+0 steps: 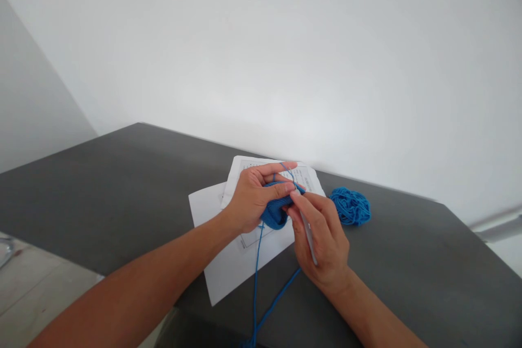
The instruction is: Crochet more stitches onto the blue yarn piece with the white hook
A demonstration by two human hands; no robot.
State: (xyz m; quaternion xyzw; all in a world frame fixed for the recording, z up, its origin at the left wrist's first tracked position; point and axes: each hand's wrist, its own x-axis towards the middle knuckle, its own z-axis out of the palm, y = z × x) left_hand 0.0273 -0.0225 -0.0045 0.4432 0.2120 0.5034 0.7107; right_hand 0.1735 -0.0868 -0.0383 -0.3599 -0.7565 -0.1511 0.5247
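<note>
A blue crocheted piece (275,214), rounded and hollow-looking, is pinched in my left hand (255,191). Blue yarn (284,166) runs over that hand's raised forefinger. My right hand (322,239) is closed around a crochet hook with a pale handle (309,236). The hook's tip meets the upper right edge of the blue piece, where the fingers of both hands come together and partly hide it. From below the left hand a yarn strand (256,272) hangs to the table's near edge, where a second strand joins it.
Printed white sheets (228,261) lie under my hands on the dark grey table (122,196). A loose bundle of blue yarn (351,206) rests right of my right hand. Behind the table rises a white wall (261,54).
</note>
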